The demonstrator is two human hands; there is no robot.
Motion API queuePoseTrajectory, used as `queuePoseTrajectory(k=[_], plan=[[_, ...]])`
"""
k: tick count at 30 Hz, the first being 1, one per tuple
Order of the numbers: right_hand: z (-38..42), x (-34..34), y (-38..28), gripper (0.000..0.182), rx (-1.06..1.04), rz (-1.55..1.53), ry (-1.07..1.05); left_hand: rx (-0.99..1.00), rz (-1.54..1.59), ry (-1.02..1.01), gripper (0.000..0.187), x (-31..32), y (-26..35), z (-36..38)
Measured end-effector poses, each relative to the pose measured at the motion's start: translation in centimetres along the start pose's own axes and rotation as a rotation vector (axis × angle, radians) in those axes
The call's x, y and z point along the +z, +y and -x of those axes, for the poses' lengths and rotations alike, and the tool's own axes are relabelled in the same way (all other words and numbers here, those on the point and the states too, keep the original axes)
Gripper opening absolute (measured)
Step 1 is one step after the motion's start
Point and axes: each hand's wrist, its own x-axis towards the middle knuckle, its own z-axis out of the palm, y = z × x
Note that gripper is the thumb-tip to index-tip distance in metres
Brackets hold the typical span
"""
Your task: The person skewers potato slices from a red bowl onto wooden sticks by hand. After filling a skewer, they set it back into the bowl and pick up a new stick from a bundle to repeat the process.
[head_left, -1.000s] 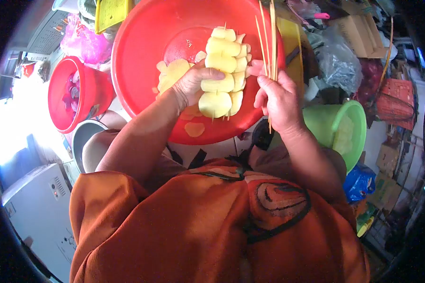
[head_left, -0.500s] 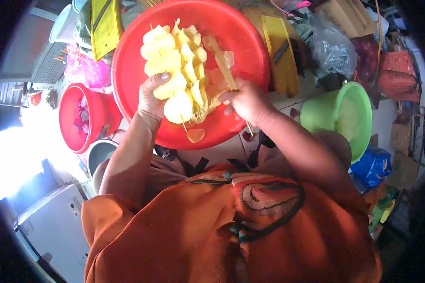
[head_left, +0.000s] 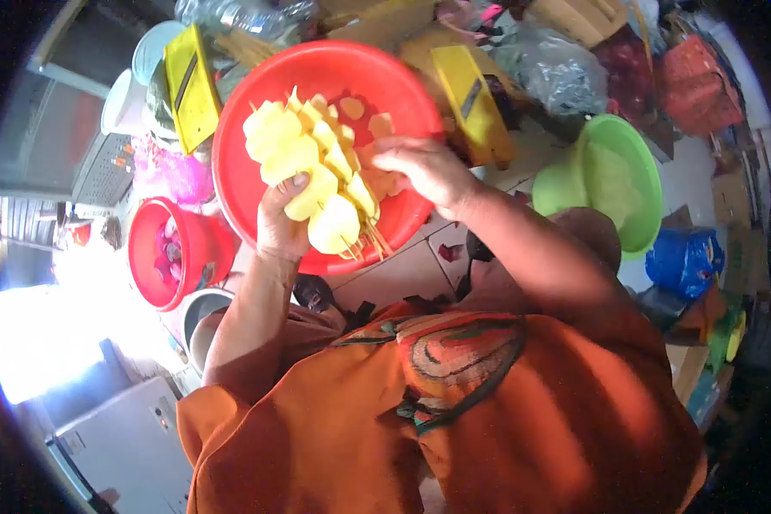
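In my left hand (head_left: 284,218) is a bundle of skewers threaded with pale yellow slices, which look like potato (head_left: 287,158). My left thumb presses across the slices, and bare stick ends (head_left: 367,244) poke out at the bottom. The bundle is held tilted over a large red basin (head_left: 240,103). Just right of the bundle, my right hand (head_left: 428,176) hovers above the basin with its fingers stretched towards the slices. No stick shows in it. A few loose slices (head_left: 351,108) lie in the basin.
Yellow slicers (head_left: 193,90) (head_left: 471,103) flank the basin. A green tub (head_left: 552,180) stands at right, and a smaller red bucket (head_left: 218,244) with purplish pieces at left. Plastic bags (head_left: 565,73) and cardboard (head_left: 582,17) crowd the back. A white appliance (head_left: 128,437) sits lower left.
The wooden stick or sticks seen in my right hand no longer show there; that hand has moved up and its fingers have straightened. My left hand keeps its bundle. The whole view has shifted.
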Motion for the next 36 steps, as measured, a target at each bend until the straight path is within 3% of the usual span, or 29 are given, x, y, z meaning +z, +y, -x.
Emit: queuePoseTrajectory(k=[2, 3, 4, 7, 10, 14, 16, 17, 19, 22, 26, 30, 32, 35, 36], plan=[[0.7, 0.1, 0.2, 0.047, 0.198, -0.083, -0.159, 0.016, -0.091, -0.016, 0.048, 0.9, -0.5, 0.5], [1.1, 0.5, 1.2, 0.052, 0.192, -0.22, -0.149, 0.041, -0.17, -0.01, 0.048, 1.7, -1.2, 0.4], [1.6, 1.1, 1.3, 0.06, 0.068, -0.321, -0.282, 0.098, -0.233, -0.059, 0.049, 4.1, -1.5, 0.8], [3.2, 1.3, 0.7, 0.055, -0.085, -0.375, -0.225, 0.188, -0.299, -0.063, 0.055, 7.4, -2.3, 1.3], [5.1, 0.2, -1.7, 0.062, -0.032, -0.466, -0.154, 0.218, -0.289, -0.053, 0.057, 10.3, -2.3, 1.3], [6.6, -2.5, -3.4, 0.064, -0.239, -0.408, -0.151, 0.222, -0.335, -0.171, 0.055, 15.5, -2.0, 1.0], [8.1, -4.1, -4.9, 0.062, -0.312, -0.495, -0.124, 0.224, -0.52, -0.265, 0.06, 19.1, -2.3, 0.8], [9.8, -5.2, -6.0, 0.061, -0.328, -0.513, -0.078, 0.222, -0.525, -0.275, 0.06, 20.7, -2.5, 0.6], [11.3, -8.0, -6.9, 0.058, -0.362, -0.554, -0.113, 0.136, -0.601, -0.482, 0.069, 23.8, -3.0, 0.3], [14.0, -12.4, -7.4, 0.051, -0.461, -0.629, -0.086, 0.076, -0.786, -0.413, 0.08, 26.1, -3.6, 0.1], [16.5, -19.6, -6.0, 0.054, -0.596, -0.486, 0.046, 0.115, -0.844, -0.271, 0.069, 25.2, -4.6, -0.6], [19.5, -29.4, -1.6, 0.055, -0.467, -0.305, 0.295, -0.072, -0.779, -0.195, 0.07, 19.8, -2.6, -1.2], [21.9, -31.2, -0.7, 0.058, -0.418, -0.297, 0.328, -0.082, -0.703, 0.003, 0.065, 15.2, -1.6, -1.9], [23.6, -35.1, 1.3, 0.075, -0.309, -0.165, 0.292, -0.136, -0.558, 0.146, 0.068, 6.6, 0.4, -3.3], [23.4, -35.5, 1.5, 0.075, -0.305, -0.169, 0.289, -0.138, -0.559, 0.152, 0.068, 6.6, 0.2, -3.4]])
